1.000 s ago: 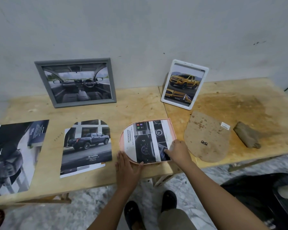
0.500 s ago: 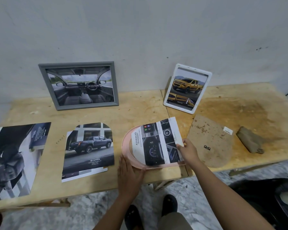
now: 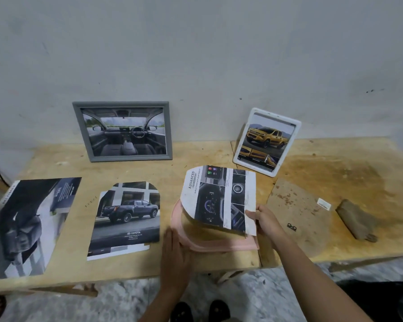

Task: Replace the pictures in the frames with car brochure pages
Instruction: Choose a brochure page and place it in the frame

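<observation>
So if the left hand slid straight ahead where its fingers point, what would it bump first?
Probably the pink frame: the left hand lies flat, fingers pointing away from the person, right at the frame's curved rim. Whether they already touch is unclear.

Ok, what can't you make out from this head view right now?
All in the head view.
Inside of the pink frame: partly covered by the raised brochure page; glass or old picture cannot be told.
Right hand: fingers beneath the page hidden by it.
Large brochure: cut off by the left edge.
Page's small print: too small to read.
Brown object on the right: too blurred to identify.
</observation>
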